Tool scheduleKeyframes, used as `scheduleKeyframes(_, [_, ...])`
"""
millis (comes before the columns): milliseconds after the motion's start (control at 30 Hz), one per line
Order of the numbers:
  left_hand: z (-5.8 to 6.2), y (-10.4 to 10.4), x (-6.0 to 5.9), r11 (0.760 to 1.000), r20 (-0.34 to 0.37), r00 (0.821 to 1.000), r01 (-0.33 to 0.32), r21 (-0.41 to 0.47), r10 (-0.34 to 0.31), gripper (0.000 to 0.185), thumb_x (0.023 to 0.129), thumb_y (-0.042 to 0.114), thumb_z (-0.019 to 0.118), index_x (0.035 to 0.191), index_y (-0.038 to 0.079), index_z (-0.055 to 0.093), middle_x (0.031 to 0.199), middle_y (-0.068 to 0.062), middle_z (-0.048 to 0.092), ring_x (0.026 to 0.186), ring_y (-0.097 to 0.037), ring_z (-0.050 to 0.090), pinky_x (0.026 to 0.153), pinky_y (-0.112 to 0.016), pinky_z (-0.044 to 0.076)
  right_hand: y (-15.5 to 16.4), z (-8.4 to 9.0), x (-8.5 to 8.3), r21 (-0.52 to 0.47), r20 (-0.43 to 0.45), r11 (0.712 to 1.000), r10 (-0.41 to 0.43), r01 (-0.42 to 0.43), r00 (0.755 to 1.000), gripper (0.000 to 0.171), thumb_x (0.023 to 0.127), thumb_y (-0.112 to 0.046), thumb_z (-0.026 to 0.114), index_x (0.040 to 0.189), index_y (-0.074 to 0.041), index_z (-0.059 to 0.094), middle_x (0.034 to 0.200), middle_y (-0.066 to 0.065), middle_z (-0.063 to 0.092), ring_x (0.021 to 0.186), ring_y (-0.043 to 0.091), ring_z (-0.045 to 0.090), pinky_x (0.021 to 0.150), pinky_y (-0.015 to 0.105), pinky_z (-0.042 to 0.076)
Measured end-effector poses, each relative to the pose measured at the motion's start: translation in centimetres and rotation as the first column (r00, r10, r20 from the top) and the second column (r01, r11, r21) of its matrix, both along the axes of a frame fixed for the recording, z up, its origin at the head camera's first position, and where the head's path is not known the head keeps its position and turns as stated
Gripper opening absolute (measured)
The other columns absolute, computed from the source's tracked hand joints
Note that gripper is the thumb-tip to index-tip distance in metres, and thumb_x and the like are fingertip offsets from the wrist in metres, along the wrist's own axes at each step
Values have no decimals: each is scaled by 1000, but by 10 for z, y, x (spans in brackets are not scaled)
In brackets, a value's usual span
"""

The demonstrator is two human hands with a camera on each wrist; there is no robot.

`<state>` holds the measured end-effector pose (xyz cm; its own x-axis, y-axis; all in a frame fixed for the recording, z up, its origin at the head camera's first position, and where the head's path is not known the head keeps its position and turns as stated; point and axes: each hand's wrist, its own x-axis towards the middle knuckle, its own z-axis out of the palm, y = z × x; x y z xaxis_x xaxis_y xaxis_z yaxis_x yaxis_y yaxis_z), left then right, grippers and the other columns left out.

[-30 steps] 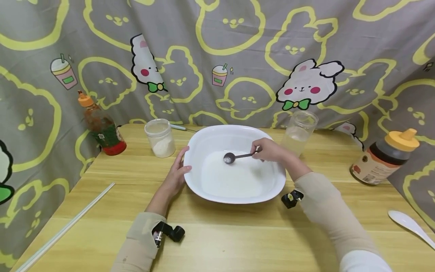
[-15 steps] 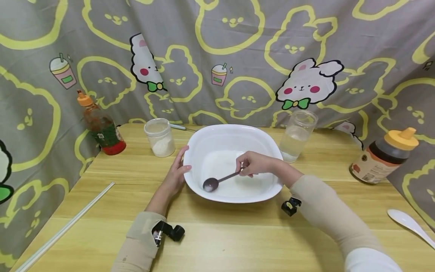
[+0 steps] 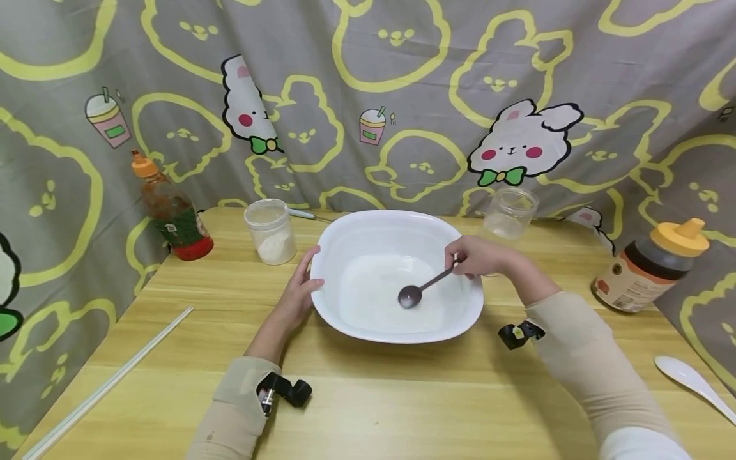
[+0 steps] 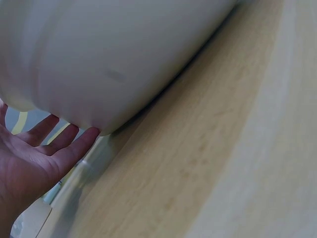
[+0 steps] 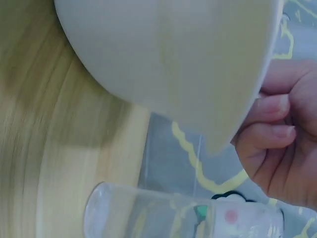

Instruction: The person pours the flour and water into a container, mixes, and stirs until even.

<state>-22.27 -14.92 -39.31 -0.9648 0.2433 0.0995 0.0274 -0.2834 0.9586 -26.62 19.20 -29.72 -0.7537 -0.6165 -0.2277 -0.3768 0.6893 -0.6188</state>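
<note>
Grey patterned curtain [image 3: 414, 191] behind, wood table [image 3: 374, 396]; far edge meets the cloth.

Head view: white basin [image 3: 374, 233] abt mid-table, closer to far edge than near. L grip [image 3: 294, 299] clamped on basin rim at side twd table's L edge, thumb over, fingers outside. R grip [image 3: 474, 254] pinches dk spoon [image 3: 411, 296] nr handle end, its bowl down at the pale contents [image 3: 368, 294]; looks liq., can't be sure. Risk: thin handle, end hold, so spoon cd twist & flick drops out if swung fast. Clear jar [image 3: 512, 211] twd far edge, partly hidden by R grip; wide backswing might tip it. Powder jar [image 3: 275, 248] near L grip, top looks open; sharp jerk twd L edge cd spill it.

L wrist view: fingertips on basin's outer wall, thumb not seen. Wall looks smooth; hard scraping cd turn or slide basin.

R wrist view: fingers curled right by rim, contact unclear; spoon not visible. Knuckles cd bump rim, slosh contents. Clear jar apart from R grip, but near.
</note>
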Motion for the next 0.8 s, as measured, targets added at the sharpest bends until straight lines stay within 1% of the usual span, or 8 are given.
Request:
scheduleKeyframes(100, [0, 0, 0, 1000, 3, 1000, 3, -6, -3, 66, 77, 5, 45, 136, 20, 20, 129, -21, 28, 109, -41, 34, 75, -42, 46, -1, -2, -5, 22, -94, 995, -94, 96, 991, 8, 78, 4, 50, 80, 0, 57, 54, 4, 46, 47, 15, 43, 44, 25, 36])
scheduleKeyframes(233, [0, 0, 0, 1000, 6, 1000, -3, -6, 3, 67, 77, 6, 46, 136, 21, 20, 129, -19, 29, 108, -39, 35, 74, -39, 47, -13, -9, -11, 43, -230, 981, -172, 187, 958, 8, 78, 1, 51, 80, -3, 59, 57, 4, 50, 49, 15, 46, 46, 26, 37])
scheduleKeyframes(333, [1, 0, 0, 1000, 3, 1000, 0, -7, 0, 67, 77, 6, 46, 136, 22, 19, 130, -18, 27, 110, -39, 34, 75, -38, 47, -25, -16, -16, -2, -254, 980, -194, 200, 948, 6, 78, 0, 52, 81, -2, 58, 54, 3, 51, 47, 15, 47, 44, 25, 37])
scheduleKeyframes(400, [1, 1, -1, 1000, 2, 1000, 1, -11, -1, 67, 77, 6, 46, 136, 22, 19, 131, -17, 27, 111, -39, 33, 76, -41, 46, -34, -22, -17, -42, -222, 982, -188, 183, 957, 6, 78, -1, 54, 82, 0, 58, 52, 2, 50, 47, 16, 47, 44, 25, 38])
scheduleKeyframes(467, [1, 1, -1, 1000, 0, 1000, 2, -13, -2, 67, 78, 5, 45, 137, 22, 19, 132, -17, 27, 111, -40, 32, 77, -42, 45, -41, -29, -19, -81, -153, 985, -166, 155, 974, 6, 79, -3, 54, 84, 0, 58, 50, 3, 50, 46, 16, 46, 44, 25, 37])
scheduleKeyframes(600, [1, 1, -1, 1000, -1, 1000, 5, -4, -5, 67, 77, 5, 45, 137, 21, 19, 132, -18, 26, 112, -41, 31, 79, -45, 43, -50, -37, -14, -144, -2, 987, -75, 74, 997, 7, 80, -2, 55, 85, -1, 60, 49, 4, 48, 45, 16, 42, 44, 24, 33])
scheduleKeyframes(700, [1, 1, 0, 1000, 3, 1000, 3, 6, -3, 67, 77, 5, 45, 137, 21, 19, 132, -19, 26, 112, -42, 31, 78, -43, 44, -51, -36, -5, -161, 82, 987, 17, -3, 996, 7, 79, 0, 55, 84, 1, 60, 49, 4, 47, 45, 14, 39, 45, 23, 31])
scheduleKeyframes(800, [1, 2, 0, 1000, 6, 1000, 3, 12, -3, 67, 77, 4, 45, 137, 20, 19, 131, -20, 26, 111, -41, 32, 76, -40, 46, -46, -32, 2, -137, 127, 988, 85, -67, 988, 7, 79, 0, 54, 84, 2, 59, 49, 2, 46, 45, 13, 38, 46, 22, 31])
